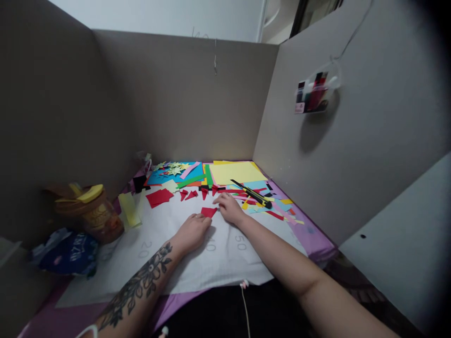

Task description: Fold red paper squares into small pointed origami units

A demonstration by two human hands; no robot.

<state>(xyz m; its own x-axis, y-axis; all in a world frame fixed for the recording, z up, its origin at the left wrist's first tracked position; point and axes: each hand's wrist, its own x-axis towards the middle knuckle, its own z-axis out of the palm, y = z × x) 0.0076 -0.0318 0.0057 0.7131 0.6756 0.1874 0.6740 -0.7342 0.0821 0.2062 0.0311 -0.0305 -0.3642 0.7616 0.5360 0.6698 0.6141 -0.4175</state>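
A small folded-looking piece of red paper [208, 212] lies on the white cloth in front of me. My left hand [193, 233] is closed at its lower left edge, fingertips pressed on it. Just above and right of this paper is my right hand [229, 209], fingers bent and a little apart, with nothing visible in them. Beyond the hands, several small red folded shapes [192, 195] stand in a row. Flat red sheets [159, 197] rest to the left. A black and yellow utility knife [252, 193] lies on paper strips to the right.
Yellow sheets [237, 172] and a blue sheet [190, 175] with paper stars [175, 170] are at the back. On the left stand a brown lidded tub [102, 216] and a blue packet [68, 253]. Grey panels [190, 94] enclose the table; a clear holder [317, 94] hangs right.
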